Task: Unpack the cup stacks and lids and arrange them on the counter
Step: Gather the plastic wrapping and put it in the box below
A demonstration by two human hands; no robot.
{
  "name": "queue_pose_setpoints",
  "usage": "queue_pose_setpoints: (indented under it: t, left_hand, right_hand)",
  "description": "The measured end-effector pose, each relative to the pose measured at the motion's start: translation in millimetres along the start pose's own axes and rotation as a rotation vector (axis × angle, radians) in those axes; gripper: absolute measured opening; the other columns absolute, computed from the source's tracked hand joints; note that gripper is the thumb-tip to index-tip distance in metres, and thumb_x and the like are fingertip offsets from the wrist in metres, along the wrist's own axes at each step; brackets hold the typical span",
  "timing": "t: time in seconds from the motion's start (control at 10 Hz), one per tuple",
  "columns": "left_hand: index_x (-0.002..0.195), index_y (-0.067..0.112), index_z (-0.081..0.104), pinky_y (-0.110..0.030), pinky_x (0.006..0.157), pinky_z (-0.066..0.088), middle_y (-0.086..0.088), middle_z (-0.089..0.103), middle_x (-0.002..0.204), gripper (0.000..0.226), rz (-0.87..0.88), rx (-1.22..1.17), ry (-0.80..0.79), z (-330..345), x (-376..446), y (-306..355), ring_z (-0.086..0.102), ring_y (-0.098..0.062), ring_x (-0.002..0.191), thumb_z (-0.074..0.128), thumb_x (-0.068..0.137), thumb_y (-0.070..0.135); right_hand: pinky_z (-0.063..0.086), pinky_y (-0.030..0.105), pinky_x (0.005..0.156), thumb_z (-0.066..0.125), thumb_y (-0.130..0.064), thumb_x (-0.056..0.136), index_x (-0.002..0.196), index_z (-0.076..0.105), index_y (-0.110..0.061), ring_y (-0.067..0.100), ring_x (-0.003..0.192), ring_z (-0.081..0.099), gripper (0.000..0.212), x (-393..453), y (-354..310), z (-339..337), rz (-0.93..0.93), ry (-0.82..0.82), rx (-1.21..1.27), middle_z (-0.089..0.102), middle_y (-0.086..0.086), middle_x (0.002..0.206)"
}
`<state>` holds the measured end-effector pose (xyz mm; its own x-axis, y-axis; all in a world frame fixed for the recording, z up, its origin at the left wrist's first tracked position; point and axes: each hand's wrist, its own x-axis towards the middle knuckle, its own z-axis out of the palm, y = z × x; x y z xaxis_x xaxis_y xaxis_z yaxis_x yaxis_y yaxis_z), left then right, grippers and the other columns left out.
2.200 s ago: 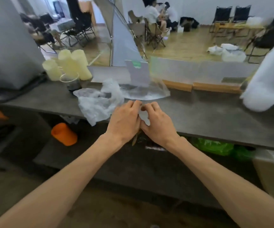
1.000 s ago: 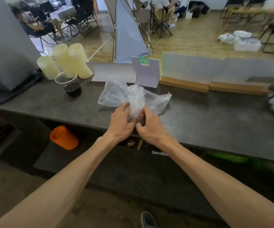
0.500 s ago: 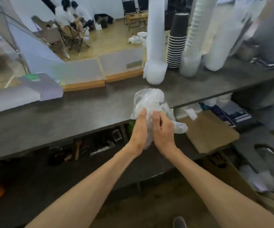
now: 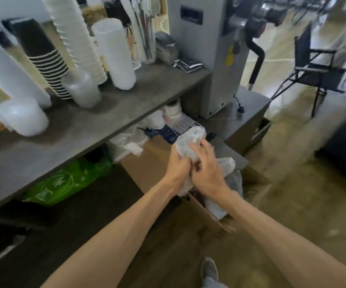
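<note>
Cup stacks (image 4: 78,59) stand unpacked on the tabletop (image 4: 126,107) — both hands, left hand (image 4: 177,168) and right hand (image 4: 206,171), clamp fingers around the crumpled wrapper (image 4: 190,142) over the cardboard box (image 4: 153,161); dropping it in looks next.

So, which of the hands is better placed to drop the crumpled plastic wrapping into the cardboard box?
Probably the right hand: it hangs over the open cardboard box and grips the crumpled plastic wrapping. The left hand holds it on the counter side.
</note>
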<state>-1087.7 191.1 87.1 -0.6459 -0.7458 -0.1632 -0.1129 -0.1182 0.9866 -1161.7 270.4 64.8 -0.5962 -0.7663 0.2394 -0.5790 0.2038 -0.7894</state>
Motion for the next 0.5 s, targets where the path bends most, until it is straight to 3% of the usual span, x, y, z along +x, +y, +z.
queue_pose_setpoints:
  t: [0.1, 0.2, 0.3, 0.4, 0.5]
  left_hand:
    - [0.133, 0.024, 0.056, -0.041, 0.098, 0.056, -0.003, 0.068, 0.121, 0.044, -0.177, 0.048, -0.072, 45.6, 27.7, -15.4, 0.067, -0.016, 0.112, 0.063, 0.090, 0.022]
    - [0.126, 0.020, 0.059, -0.037, 0.098, 0.053, -0.006, 0.066, 0.115, 0.040, -0.344, 0.049, -0.183, 86.9, 45.9, -42.3, 0.064, -0.021, 0.113, 0.065, 0.089, 0.035]
    - [0.116, 0.012, 0.061, -0.011, 0.067, 0.051, 0.006, 0.062, 0.093, 0.017, -0.416, 0.223, -0.267, 128.9, 50.9, -80.7, 0.064, -0.008, 0.090, 0.052, 0.102, 0.010]
    - [0.119, 0.001, 0.058, -0.010, 0.067, 0.051, 0.001, 0.059, 0.087, 0.026, -0.515, 0.228, -0.249, 169.4, 49.8, -140.5, 0.063, -0.003, 0.080, 0.053, 0.094, -0.003]
    - [0.111, 0.014, 0.056, -0.030, 0.082, 0.050, -0.005, 0.061, 0.101, 0.019, -0.402, 0.686, -0.308, 193.8, 62.3, -182.4, 0.061, -0.021, 0.100, 0.048, 0.095, 0.006]
  right_hand:
    - [0.019, 0.048, 0.125, 0.068, -0.020, 0.083, 0.153, 0.037, -0.017, 0.014, 0.149, 0.018, 0.077, -1.7, 47.6, -36.1, 0.013, -0.219, -0.095, 0.027, 0.008, 0.163]
    - [0.023, 0.037, 0.124, 0.076, -0.025, 0.081, 0.154, 0.034, -0.019, 0.013, 0.146, 0.024, 0.084, -14.1, 95.9, -55.7, 0.074, -0.330, -0.194, 0.029, 0.002, 0.161]
    - [0.047, 0.043, 0.107, 0.075, -0.010, 0.079, 0.142, 0.048, -0.019, 0.020, 0.122, 0.051, 0.070, -34.6, 154.0, -55.9, 0.232, -0.273, -0.182, 0.050, 0.002, 0.137]
    - [0.054, 0.039, 0.093, 0.072, 0.000, 0.081, 0.135, 0.053, -0.013, 0.023, 0.108, 0.059, 0.058, -48.6, 209.5, -54.5, 0.388, -0.273, -0.171, 0.052, 0.003, 0.124]
    - [0.049, 0.040, 0.098, 0.065, 0.002, 0.088, 0.129, 0.055, -0.005, 0.031, 0.115, 0.057, 0.042, -48.0, 242.7, -21.7, 0.550, -0.235, -0.237, 0.055, 0.016, 0.126]
